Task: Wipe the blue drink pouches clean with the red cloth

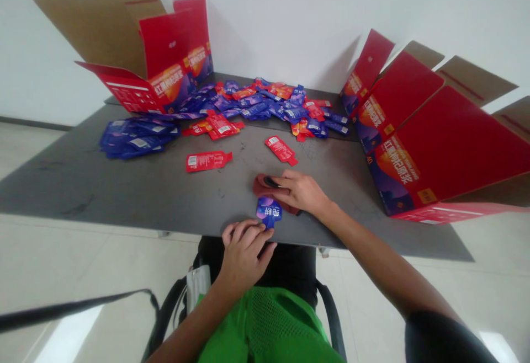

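At the table's front edge, a blue sachet (268,209) lies with its printed side up and its narrow end toward me. The fingertips of my left hand (247,250) press on that narrow end. Just behind the sachet, my right hand (301,189) grips a brownish-red cloth (260,185) with a small black item at its top, under the fingers. The cloth touches or nearly touches the sachet's far edge. Two red sachets lie apart on the table, one (207,161) to the left and one (281,149) behind the cloth.
A long heap of blue and red sachets (256,106) runs along the back of the grey table (165,197). More blue sachets (138,137) are stacked at the left. Open red cartons stand at the back left (165,48) and at the right (451,142). A white wall is behind.
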Action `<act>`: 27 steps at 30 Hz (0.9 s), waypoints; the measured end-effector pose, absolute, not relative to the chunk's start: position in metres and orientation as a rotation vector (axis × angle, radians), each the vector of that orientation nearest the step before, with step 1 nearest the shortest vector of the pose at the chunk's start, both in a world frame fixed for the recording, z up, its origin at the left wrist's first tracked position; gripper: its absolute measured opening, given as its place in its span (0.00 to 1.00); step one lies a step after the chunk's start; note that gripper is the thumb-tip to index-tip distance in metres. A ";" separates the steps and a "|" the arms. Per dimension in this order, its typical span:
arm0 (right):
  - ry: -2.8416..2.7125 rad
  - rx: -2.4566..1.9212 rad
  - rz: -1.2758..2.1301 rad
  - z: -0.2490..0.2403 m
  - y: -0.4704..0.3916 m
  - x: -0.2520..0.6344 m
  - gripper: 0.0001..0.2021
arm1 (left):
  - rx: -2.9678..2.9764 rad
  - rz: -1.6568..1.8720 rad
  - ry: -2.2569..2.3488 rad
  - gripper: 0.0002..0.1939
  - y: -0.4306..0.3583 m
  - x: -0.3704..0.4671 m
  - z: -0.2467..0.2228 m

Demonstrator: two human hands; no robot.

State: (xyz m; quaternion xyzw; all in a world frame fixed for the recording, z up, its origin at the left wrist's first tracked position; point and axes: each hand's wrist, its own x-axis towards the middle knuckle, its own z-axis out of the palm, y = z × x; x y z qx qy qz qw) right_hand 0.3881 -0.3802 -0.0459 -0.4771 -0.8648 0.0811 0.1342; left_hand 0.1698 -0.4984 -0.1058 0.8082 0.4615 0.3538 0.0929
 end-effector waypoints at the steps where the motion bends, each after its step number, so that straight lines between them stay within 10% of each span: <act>1: -2.485 -1.451 0.170 -0.043 -0.369 0.390 0.22 | 2.398 1.054 1.365 0.09 -0.498 0.169 -0.105; 27: -2.508 -1.133 0.191 -0.055 -0.411 0.366 0.16 | 2.298 1.102 1.450 0.08 -0.499 0.176 -0.108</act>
